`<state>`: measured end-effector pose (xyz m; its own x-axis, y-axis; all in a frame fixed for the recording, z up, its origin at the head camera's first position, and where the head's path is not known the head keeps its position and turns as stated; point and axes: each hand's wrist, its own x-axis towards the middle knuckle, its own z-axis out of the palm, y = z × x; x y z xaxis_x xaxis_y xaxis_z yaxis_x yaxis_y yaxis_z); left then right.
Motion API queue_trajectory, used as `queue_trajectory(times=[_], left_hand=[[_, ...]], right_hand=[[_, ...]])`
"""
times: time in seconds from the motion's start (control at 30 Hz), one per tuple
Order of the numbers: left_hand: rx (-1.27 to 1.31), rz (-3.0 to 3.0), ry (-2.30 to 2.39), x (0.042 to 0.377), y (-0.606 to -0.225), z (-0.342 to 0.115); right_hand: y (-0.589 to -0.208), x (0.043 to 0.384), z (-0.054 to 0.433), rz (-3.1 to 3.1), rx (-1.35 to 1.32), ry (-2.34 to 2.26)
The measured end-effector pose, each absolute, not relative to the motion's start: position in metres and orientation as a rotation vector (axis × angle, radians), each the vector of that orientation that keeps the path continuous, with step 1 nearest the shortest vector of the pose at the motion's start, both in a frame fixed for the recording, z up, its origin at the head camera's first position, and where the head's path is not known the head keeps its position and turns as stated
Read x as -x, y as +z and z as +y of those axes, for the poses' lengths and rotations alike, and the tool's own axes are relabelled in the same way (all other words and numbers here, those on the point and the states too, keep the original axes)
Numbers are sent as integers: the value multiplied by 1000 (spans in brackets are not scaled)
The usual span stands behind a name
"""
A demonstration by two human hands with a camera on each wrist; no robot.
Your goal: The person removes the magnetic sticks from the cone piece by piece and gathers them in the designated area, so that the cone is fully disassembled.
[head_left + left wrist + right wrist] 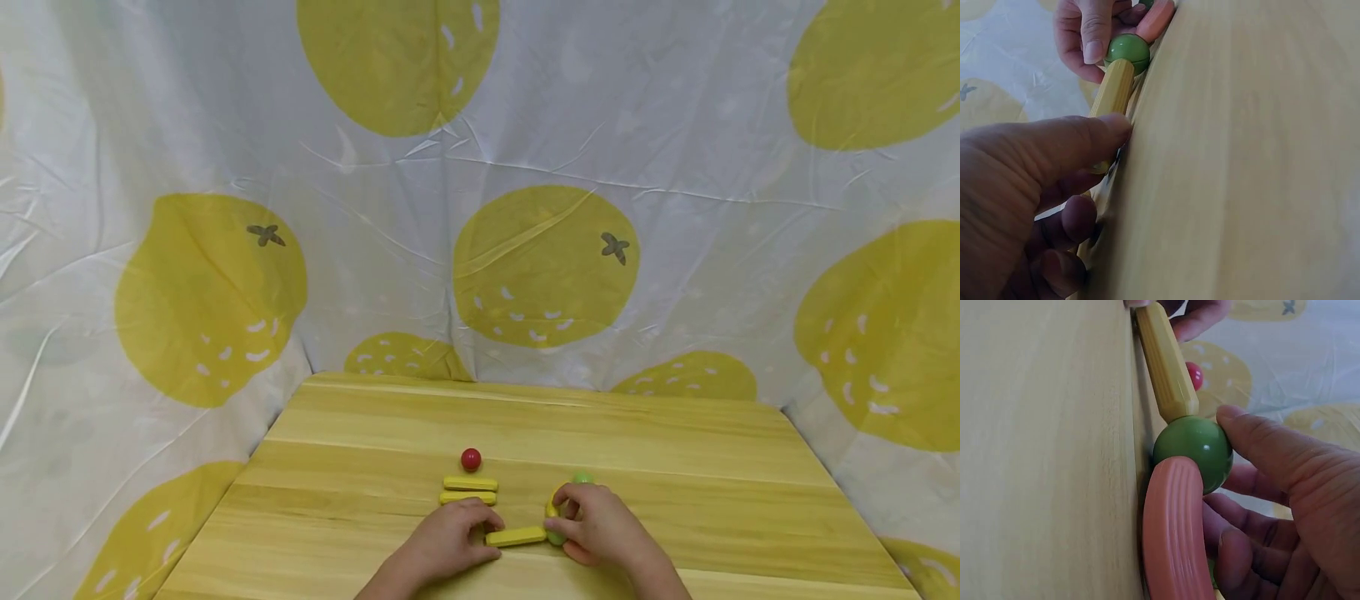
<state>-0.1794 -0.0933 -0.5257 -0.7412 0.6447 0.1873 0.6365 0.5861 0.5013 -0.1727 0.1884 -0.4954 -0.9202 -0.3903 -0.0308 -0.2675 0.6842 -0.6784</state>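
Yellow stick (516, 537) lies on the table (675, 454), one end touching a green ball (1194, 445). I have the left hand (452, 537) pinching its other end, the right hand (606, 527) gripping the ball. I judge the stick light and stiff, best held by its ridged sides.
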Motion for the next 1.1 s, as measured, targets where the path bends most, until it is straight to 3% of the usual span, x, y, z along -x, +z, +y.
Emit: queue_trajectory(times=[1.1], left_hand=[[-787,2431,1586,183,-541,-100]], right_hand=[[-512,181,187,2532,615,-1207]])
